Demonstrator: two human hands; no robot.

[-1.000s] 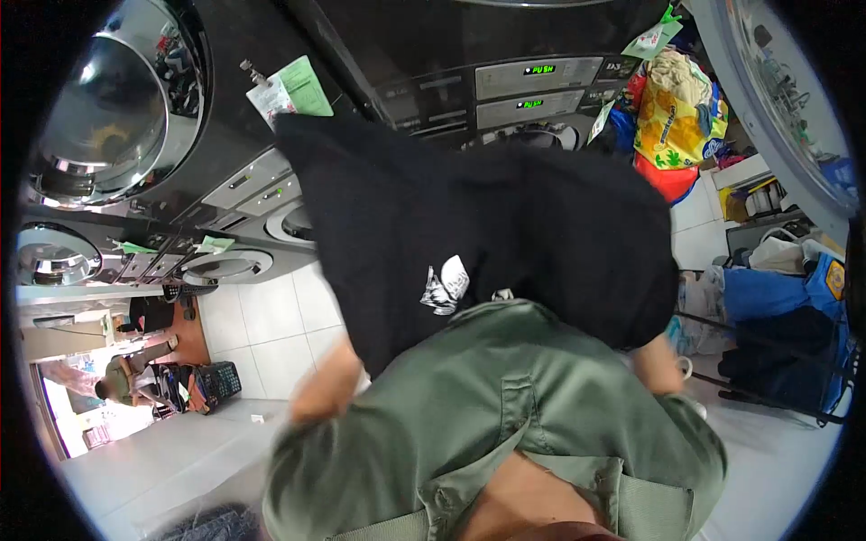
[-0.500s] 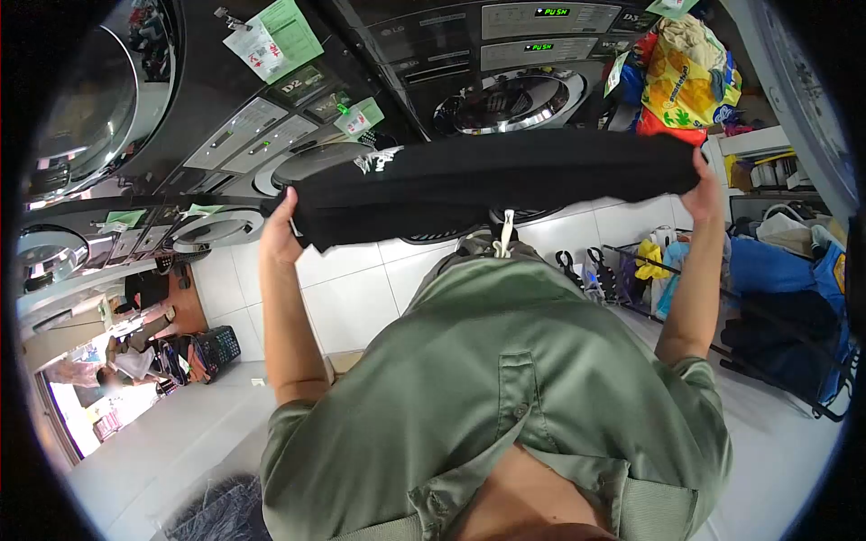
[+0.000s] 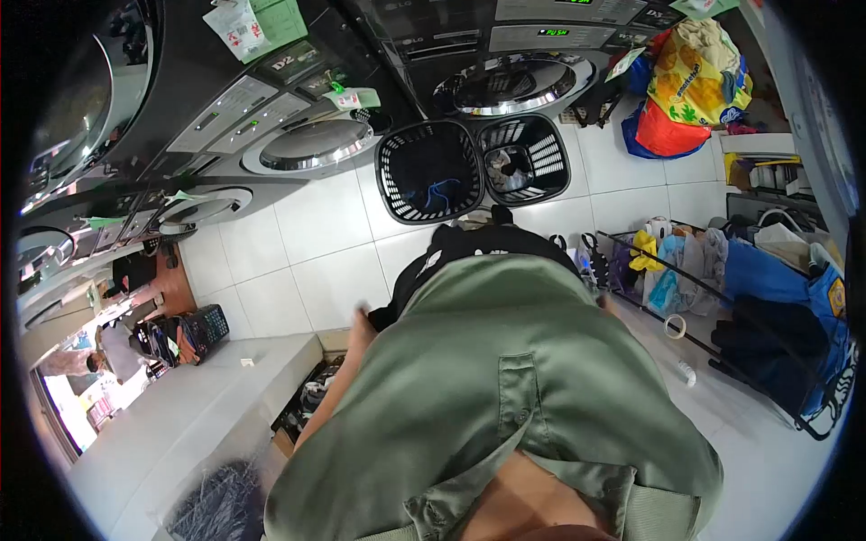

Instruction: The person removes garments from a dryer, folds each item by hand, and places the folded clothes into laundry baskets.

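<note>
The black garment [image 3: 496, 242] is low in front of my body, partly hidden by my green shirt. At its left end my left hand [image 3: 363, 323] is closed on its edge, blurred and partly covered. Only a small part of my right hand [image 3: 610, 305] shows beside the shirt at the garment's right side; its fingers are hidden. Beyond the garment, two black baskets stand side by side on the tiles: a left basket [image 3: 386, 171] with dark clothes and a blue cord, and a right basket [image 3: 552, 155] with a few items.
Front-loading machines [image 3: 316, 144] line the left and far side. A yellow and red bag [image 3: 686, 86] of laundry stands at the far right. Nearer on the right is a black rack [image 3: 713, 293] with bags and cloths. A person [image 3: 117, 352] is far off at the left.
The black garment, stretched out between my raised hands half a second ago, has come down close against my body. Both hands have dropped with it, and the two baskets have come into view.
</note>
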